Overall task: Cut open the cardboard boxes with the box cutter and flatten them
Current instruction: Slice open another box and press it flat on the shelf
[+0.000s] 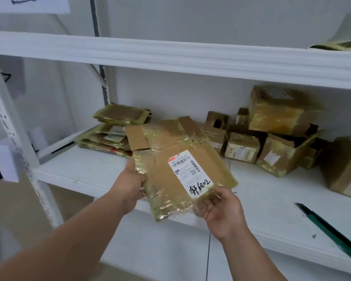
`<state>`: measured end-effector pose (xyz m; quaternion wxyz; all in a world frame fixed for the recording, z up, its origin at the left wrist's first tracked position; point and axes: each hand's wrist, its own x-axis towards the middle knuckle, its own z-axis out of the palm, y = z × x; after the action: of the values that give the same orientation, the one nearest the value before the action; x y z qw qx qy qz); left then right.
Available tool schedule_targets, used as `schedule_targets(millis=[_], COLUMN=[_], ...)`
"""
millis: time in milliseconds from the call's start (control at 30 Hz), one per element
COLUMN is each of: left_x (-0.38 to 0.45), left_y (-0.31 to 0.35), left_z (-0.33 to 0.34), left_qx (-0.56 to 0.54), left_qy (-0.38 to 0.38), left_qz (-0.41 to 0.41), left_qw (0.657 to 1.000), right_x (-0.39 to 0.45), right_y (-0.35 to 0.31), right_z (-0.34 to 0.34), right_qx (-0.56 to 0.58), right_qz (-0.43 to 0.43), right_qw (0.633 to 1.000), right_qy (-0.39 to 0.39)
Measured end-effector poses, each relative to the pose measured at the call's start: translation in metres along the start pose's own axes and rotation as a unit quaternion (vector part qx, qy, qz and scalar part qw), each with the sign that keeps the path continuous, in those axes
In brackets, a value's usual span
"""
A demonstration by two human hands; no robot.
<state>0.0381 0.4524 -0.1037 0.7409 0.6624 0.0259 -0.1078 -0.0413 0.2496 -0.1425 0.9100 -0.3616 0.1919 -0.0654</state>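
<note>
We hold a flattened, tape-wrapped brown cardboard box [178, 169] above the white shelf [85, 171], left hand [130, 185] gripping its edge, right hand [221, 209] pinching its near corner. A stack of flattened boxes [111, 132] lies behind it; several uncut taped boxes [272, 136] remain at right.

I count one flattened brown taped cardboard box [178, 165], one stack of flattened boxes [111, 132], one green-black box cutter [332, 232].
</note>
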Motion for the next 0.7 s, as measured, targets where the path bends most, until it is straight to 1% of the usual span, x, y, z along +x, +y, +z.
schedule_targets(millis=[67,167,300,433,500,633,700], left_x=[0.011,0.028,0.059,0.085,0.097,0.114,0.122], left_y=[0.002,0.009,0.025,0.041,0.048,0.059,0.065], left_z=[-0.021,-0.041,-0.059,-0.063,-0.066,-0.084,-0.095], left_qx=[0.028,0.061,0.077,0.074,0.096,0.108,0.131], left_qy=[0.004,0.019,0.08,0.149,0.141,0.053,0.025], left_qz=[0.002,0.019,0.044,0.075,0.069,0.011,-0.002], left_qw=[1.0,0.998,0.993,0.983,0.983,0.993,0.991], right_x=[0.006,0.015,0.04,0.074,0.09,0.119,0.131], right_y=[0.001,0.005,0.008,0.006,0.008,0.01,0.013], right_z=[0.009,0.023,0.041,0.063,0.077,0.103,0.116], right_qx=[0.034,-0.001,-0.058,-0.076,-0.077,-0.073,-0.081], right_qz=[-0.002,0.019,0.032,-0.007,-0.023,-0.029,-0.028], right_qw=[0.999,1.0,0.996,0.993,0.993,0.993,0.993], right_qy=[0.011,-0.018,-0.065,-0.088,-0.087,-0.085,-0.085])
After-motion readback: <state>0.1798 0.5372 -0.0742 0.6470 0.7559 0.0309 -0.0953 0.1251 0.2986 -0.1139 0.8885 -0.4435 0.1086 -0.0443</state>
